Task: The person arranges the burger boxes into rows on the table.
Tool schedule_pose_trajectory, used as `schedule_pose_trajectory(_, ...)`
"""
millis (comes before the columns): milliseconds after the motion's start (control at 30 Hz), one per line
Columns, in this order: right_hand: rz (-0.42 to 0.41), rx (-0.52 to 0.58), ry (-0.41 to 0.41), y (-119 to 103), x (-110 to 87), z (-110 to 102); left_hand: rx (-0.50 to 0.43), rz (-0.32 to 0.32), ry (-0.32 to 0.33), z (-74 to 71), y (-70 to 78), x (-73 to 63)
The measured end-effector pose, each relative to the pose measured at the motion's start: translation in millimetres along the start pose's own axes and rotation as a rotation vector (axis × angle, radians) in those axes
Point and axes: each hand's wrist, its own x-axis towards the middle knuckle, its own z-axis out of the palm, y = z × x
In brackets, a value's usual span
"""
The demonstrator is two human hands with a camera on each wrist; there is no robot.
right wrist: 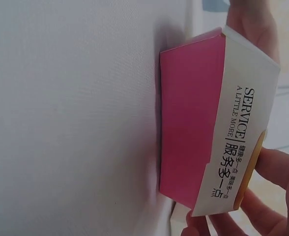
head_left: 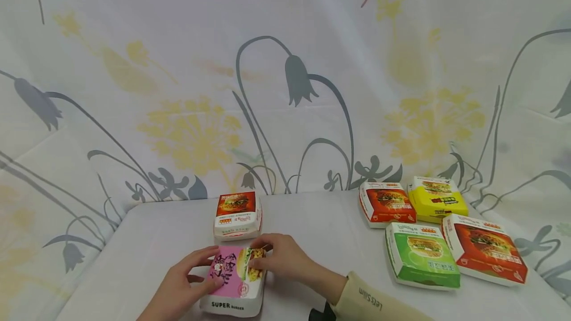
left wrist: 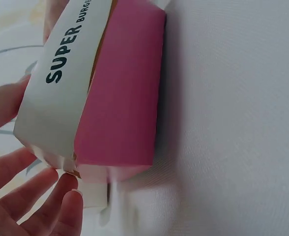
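Gripping a pink-and-white burger box (head_left: 236, 281) from opposite sides with left hand (head_left: 180, 277) and right hand (head_left: 283, 256), with half-open fingers (left wrist: 29, 192) curved about its edges, with thumbs (head_left: 258, 263) on top

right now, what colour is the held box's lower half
Deep pink; the lower half shows best in the right wrist view.

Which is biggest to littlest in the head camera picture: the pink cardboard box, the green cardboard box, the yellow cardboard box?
Largest: pink cardboard box and green cardboard box, too alike to rank; the left hand and right hand partly cover the pink one.
Smallest: yellow cardboard box, though it sits farther away.
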Motion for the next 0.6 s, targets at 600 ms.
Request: schedule_pose_trajectory(600, -0.091, -0.168, 0.02, -2.0, -15.8, -3.6, -0.014, -0.043, 0.031, -5.3, -10.4, 22.4)
